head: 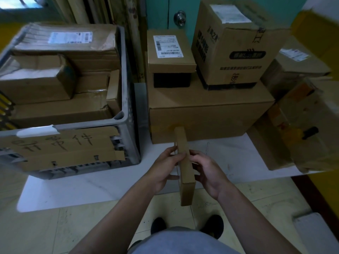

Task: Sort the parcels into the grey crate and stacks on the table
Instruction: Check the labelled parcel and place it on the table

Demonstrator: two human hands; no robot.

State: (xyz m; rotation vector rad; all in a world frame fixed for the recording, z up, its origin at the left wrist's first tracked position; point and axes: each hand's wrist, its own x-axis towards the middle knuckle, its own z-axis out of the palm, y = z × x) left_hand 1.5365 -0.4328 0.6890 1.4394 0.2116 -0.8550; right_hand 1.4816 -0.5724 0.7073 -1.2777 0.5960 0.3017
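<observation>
Low in the centre of the frame, the left hand (165,169) and right hand (207,174) hold a thin, flat brown cardboard parcel (185,158) between them. Their fingers are curled against its two broad faces, so it stands on edge with a narrow side up. Its far end points at the large brown carton (211,116) in mid-frame, but I cannot tell if they touch.

This looks like the checking step: the parcel is in hand and not yet placed.

On top of that carton sit a small labelled box (171,52) and a taller printed box (229,48). The grey plastic crate (126,92) at the left is already packed high.

The next move calls for choosing a destination, then turning the parcel flat to lay it on the stack or sliding it edgewise into a gap in the crate.
</observation>
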